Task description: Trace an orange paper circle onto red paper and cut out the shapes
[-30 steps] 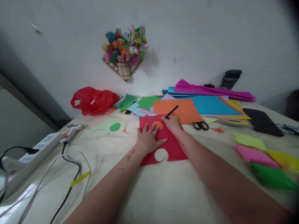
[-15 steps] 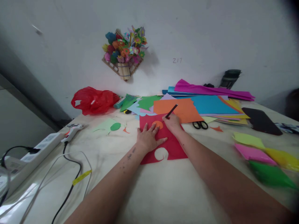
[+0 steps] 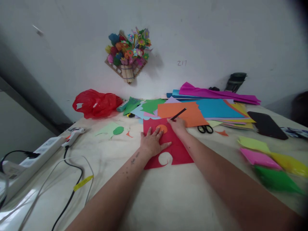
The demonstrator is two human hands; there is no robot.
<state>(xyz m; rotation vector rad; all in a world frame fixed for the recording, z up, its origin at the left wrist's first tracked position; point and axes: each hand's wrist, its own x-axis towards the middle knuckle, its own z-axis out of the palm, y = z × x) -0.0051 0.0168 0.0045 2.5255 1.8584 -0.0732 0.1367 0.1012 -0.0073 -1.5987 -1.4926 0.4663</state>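
My left hand [image 3: 152,143] lies flat with fingers spread on a red paper sheet [image 3: 179,150], its fingertips pressing a small orange paper disc [image 3: 162,128]. My right hand [image 3: 178,125] is closed around a dark pencil [image 3: 178,114], whose tip rests on the red sheet beside the disc. A round hole with a curl is cut out of the red sheet near its front edge, just in front of my left hand.
Black scissors [image 3: 205,129] lie right of the red sheet. A stack of coloured paper [image 3: 211,109] sits behind. A red plastic bag [image 3: 96,102], glue gun [image 3: 73,134], power strip [image 3: 36,154] with cables are left; folded coloured pieces [image 3: 269,160] right.
The pencil has tilted a little in my right hand beside the orange disc. My left hand has stayed in place on the red sheet.
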